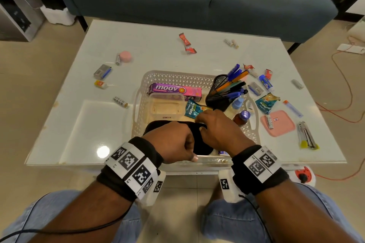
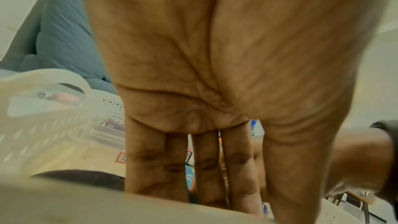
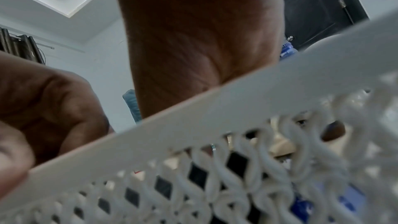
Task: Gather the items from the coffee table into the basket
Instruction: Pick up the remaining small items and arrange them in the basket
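On the left of the white coffee table (image 1: 83, 124), a stapler (image 1: 102, 71), an eraser (image 1: 100, 84), a small tube (image 1: 120, 101) and a pink round tin (image 1: 125, 56) are lying loose, well apart from the basket (image 1: 138, 112). The white lattice basket is sitting near the table's front edge, already holding a purple and pink box (image 1: 174, 90), a clear lidded tub (image 1: 166, 105), a teal sachet (image 1: 191, 109), a black mesh pen cup (image 1: 220, 94) leaning with pens spilling out, and a brown bottle with a blue cap (image 1: 242, 117).

The left hand (image 1: 171, 142) is reaching over the basket's near rim, its fingers (image 2: 155, 168) lying straight along a black cloth item (image 1: 156, 124) inside. The right hand (image 1: 219, 130) is meeting it just beside, fingers curled and pinching the same black cloth at its middle.

To the right of the basket, a second teal sachet (image 1: 266, 104), a pink flat lid (image 1: 278, 124), a blue tube (image 1: 265, 82), an orange-capped pen (image 1: 293, 108) and a metal tool with yellow tips (image 1: 307, 136) are resting on the table. Farther back, red wrappers (image 1: 186, 43) are lying near the middle.
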`<state>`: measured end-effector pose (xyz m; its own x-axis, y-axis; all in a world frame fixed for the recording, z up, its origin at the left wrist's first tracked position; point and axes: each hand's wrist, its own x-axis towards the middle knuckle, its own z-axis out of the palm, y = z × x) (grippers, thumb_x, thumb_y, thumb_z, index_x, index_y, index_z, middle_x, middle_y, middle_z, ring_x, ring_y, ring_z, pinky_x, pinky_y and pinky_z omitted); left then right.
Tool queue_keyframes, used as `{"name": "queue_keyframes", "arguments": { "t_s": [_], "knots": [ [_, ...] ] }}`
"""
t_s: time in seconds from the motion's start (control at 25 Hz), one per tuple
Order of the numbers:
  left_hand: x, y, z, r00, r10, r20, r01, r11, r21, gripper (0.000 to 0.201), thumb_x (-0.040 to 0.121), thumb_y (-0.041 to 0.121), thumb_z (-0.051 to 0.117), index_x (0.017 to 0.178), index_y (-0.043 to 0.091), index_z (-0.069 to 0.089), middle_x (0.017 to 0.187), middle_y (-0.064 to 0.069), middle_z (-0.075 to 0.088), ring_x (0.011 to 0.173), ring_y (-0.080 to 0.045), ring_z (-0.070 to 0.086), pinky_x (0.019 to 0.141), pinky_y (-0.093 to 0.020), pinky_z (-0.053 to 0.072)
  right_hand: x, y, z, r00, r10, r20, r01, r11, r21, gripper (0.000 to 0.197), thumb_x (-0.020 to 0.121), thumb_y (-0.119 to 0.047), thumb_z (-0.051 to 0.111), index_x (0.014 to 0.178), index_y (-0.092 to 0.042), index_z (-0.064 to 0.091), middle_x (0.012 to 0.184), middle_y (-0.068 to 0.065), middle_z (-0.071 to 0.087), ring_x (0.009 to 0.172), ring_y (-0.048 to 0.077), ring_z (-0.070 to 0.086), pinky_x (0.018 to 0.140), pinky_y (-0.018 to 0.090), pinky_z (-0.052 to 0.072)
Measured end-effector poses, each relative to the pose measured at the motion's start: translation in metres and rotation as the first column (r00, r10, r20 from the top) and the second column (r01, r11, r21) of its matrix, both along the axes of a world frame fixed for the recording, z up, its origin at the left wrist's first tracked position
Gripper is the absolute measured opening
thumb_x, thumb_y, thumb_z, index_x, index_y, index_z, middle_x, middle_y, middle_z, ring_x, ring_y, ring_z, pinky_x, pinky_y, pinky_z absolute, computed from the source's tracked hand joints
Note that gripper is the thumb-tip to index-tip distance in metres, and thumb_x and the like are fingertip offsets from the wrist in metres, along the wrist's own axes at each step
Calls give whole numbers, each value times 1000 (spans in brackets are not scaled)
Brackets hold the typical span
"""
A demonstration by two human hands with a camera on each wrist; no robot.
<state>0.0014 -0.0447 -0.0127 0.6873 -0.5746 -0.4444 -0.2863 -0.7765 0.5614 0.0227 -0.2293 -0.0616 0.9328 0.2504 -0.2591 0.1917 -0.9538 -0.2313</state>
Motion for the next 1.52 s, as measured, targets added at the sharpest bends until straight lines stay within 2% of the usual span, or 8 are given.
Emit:
{"name": "queue_keyframes", "arguments": {
  "t_s": [0.28,0.48,0.56,0.68,0.8,1.0,1.32,1.52],
  "knots": [
    [7,4,-6,999,6,-52,-8,999,-45,26,82,44,78,78,19,75,79,4,74,67,-2,61,63,-17,41,-6,-9,52,993,-63,100,34,964,265,23,93,-28,66,115,-23,71,109,-5,73,95,10,67,80,35,58],
    [11,4,-13,998,-29,-48,26,998,-59,39,79,57,77,74,18,74,74,2,73,70,-9,67,66,-22,49,9,-87,123,841,-438,319,251,836,488,5,95,-25,68,94,-25,73,85,-12,71,76,1,64,69,13,46],
    [13,3,-16,999,-27,-44,24,998,-66,42,77,60,77,73,18,74,73,2,73,71,-10,68,66,-22,50,35,-133,110,741,-608,284,469,772,429,7,91,-30,71,92,-23,71,90,-2,74,84,14,69,73,22,52],
    [15,4,-19,998,-13,-68,8,997,-77,44,73,62,78,72,19,74,73,2,74,74,-11,70,71,-28,54,72,-183,55,686,-719,108,713,695,97,28,85,-35,75,99,-12,73,110,14,75,103,34,69,89,36,55],
    [16,4,-20,997,-5,-72,-1,997,-82,44,72,63,79,72,19,74,72,5,74,75,-9,70,77,-32,57,86,-194,22,634,-772,47,773,631,-65,49,80,-42,80,106,-3,68,113,18,72,96,36,68,74,35,52],
    [16,3,-21,998,-13,-63,8,997,-73,43,73,62,78,72,19,74,71,6,72,73,-8,69,73,-28,55,91,-188,3,545,-838,38,839,544,-17,49,79,-31,83,114,-3,63,112,19,68,96,36,66,69,35,49],
    [16,2,-23,998,-19,-52,16,997,-70,43,74,61,78,72,18,74,72,3,73,75,-11,70,72,-28,54,76,-185,1,433,-901,17,887,429,169,68,81,-23,86,134,-6,48,134,19,59,123,38,59,90,41,51],
    [17,2,-24,998,-19,-52,16,998,-63,42,74,61,78,74,19,74,74,4,74,76,-9,69,72,-25,54,61,-186,38,388,-915,111,802,394,449,32,79,-21,81,107,-20,66,112,5,69,96,26,68,81,33,57]
  ]
}}
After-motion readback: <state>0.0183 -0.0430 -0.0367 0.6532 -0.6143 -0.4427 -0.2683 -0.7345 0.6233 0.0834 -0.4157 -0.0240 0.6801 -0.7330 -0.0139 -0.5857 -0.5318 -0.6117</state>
